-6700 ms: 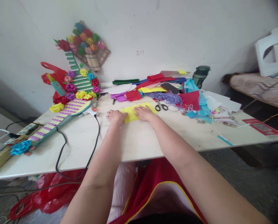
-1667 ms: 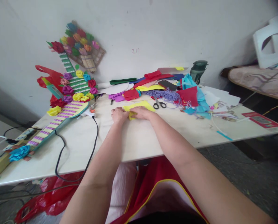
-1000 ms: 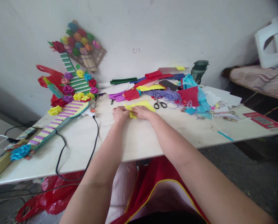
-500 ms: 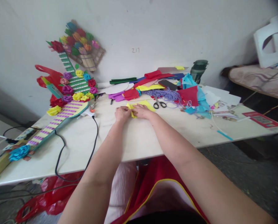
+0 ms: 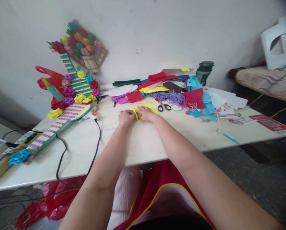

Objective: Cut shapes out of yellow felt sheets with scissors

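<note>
A yellow paper strip (image 5: 150, 108) lies on the pale table (image 5: 138, 140), its left end folded up into a small wad. My left hand (image 5: 125, 117) has curled fingers pinching that folded end. My right hand (image 5: 144, 113) rests on the strip just to the right, fingers pressed on the fold. The two hands nearly touch. Black-handled scissors (image 5: 163, 107) lie just right of the strip.
Behind the hands lies a heap of coloured paper (image 5: 157, 83), purple cord (image 5: 169, 95) and a red and blue pile (image 5: 200, 100). A flower-covered guitar craft (image 5: 68, 105) lies at left, a black cable (image 5: 95, 143) trails off the front edge, and a green bottle (image 5: 205, 72) stands by the wall.
The flat yellow strip has been folded from its left end rightward. My left hand has followed the fold to the right, closer to my right hand. The visible strip is shorter.
</note>
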Motion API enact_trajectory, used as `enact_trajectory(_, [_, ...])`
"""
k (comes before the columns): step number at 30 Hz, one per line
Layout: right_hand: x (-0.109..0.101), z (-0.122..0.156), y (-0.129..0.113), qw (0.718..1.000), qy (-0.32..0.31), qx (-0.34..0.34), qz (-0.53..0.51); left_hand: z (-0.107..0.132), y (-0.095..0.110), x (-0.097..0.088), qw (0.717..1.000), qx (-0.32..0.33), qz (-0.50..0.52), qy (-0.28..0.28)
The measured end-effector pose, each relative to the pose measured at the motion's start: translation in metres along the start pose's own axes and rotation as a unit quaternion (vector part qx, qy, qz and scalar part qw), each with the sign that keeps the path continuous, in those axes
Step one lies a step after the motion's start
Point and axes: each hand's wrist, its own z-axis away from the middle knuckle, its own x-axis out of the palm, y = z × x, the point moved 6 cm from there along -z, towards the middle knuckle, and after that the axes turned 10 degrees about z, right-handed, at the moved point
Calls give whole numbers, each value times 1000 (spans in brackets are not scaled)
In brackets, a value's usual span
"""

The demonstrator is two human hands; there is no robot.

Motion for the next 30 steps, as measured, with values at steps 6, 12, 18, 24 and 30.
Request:
enact_trajectory(6, [-8,-1,7,998,33,-8,-48,2,3,2,999,18,-35,-5])
enact_trajectory(12, [-19,-1,9,992,101,-61,-35,3,4,3,999,26,-46,-11])
enact_trajectory(18, [-3,-2,1,998,19,-60,24,5,6,2,998,25,-55,-2])
enact_trajectory(24, [0,4,3,998,-42,-44,19,5,-3,0,996,-38,-69,39])
enact_trajectory(30, [4,2,6,998,-53,-43,6,-8,-12,11,994,-81,-66,-14])
